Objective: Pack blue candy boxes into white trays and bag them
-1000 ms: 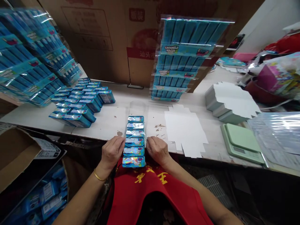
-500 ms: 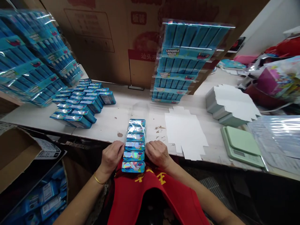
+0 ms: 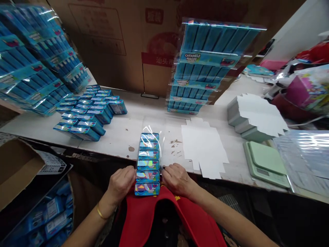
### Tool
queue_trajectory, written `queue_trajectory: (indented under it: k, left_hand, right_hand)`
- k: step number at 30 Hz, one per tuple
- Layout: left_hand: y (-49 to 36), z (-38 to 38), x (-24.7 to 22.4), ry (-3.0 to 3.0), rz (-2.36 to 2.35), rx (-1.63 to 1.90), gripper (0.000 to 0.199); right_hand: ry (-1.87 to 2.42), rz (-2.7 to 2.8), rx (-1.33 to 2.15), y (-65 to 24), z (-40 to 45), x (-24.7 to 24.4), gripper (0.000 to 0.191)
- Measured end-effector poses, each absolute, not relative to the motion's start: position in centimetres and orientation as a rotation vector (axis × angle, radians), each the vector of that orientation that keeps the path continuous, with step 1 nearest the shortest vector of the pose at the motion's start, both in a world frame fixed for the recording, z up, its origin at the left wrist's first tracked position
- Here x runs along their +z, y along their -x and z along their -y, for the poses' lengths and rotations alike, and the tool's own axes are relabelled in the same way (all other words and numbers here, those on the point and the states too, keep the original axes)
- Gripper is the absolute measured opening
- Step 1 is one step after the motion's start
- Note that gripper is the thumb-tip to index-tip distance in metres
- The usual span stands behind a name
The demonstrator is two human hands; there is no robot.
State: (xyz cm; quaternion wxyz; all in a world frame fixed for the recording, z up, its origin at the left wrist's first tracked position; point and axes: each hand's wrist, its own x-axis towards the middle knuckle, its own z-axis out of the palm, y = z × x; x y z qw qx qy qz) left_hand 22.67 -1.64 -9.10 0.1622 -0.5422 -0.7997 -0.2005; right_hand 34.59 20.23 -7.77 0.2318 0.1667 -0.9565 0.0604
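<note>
In front of my body a row of several small blue boxes [image 3: 148,164] sits in a clear plastic sleeve [image 3: 154,124]. The near boxes overhang the table edge above my red apron [image 3: 138,219]; the far end of the sleeve lies on the tabletop. My left hand [image 3: 121,183] is closed at the left side of the sleeve, fingers curled and pinching its edge. On the opposite side my right hand [image 3: 177,178] is closed the same way, gripping the sleeve's right edge. Both sets of fingertips are partly hidden.
Loose blue boxes [image 3: 87,118] stand at left, with wrapped display packs [image 3: 33,68] behind. More packs [image 3: 200,72] lean on a large carton [image 3: 113,68]. At right are a flat white card [image 3: 203,145], stacked cards [image 3: 257,113] and a green scale [image 3: 267,163]. An open carton [image 3: 23,171] sits lower left.
Both hands have drawn the sleeve and its boxes a little toward my body. More of the sleeve's clear far end now shows beyond the boxes.
</note>
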Motion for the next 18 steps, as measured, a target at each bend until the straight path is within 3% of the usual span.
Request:
queue_trajectory:
  k: [10,18]
  left_hand:
    - [-27.0,4.0,-10.2,1.614,2.156,-0.748,0.009]
    - [-22.0,0.9,-10.6,1.327,2.492,-0.804,0.012]
  right_hand:
    - [-0.831,2.773,0.276,-37.1,-21.1,-7.8,0.019]
    - [-0.280,2.722,0.268,-33.4,-19.4,-7.3,0.021]
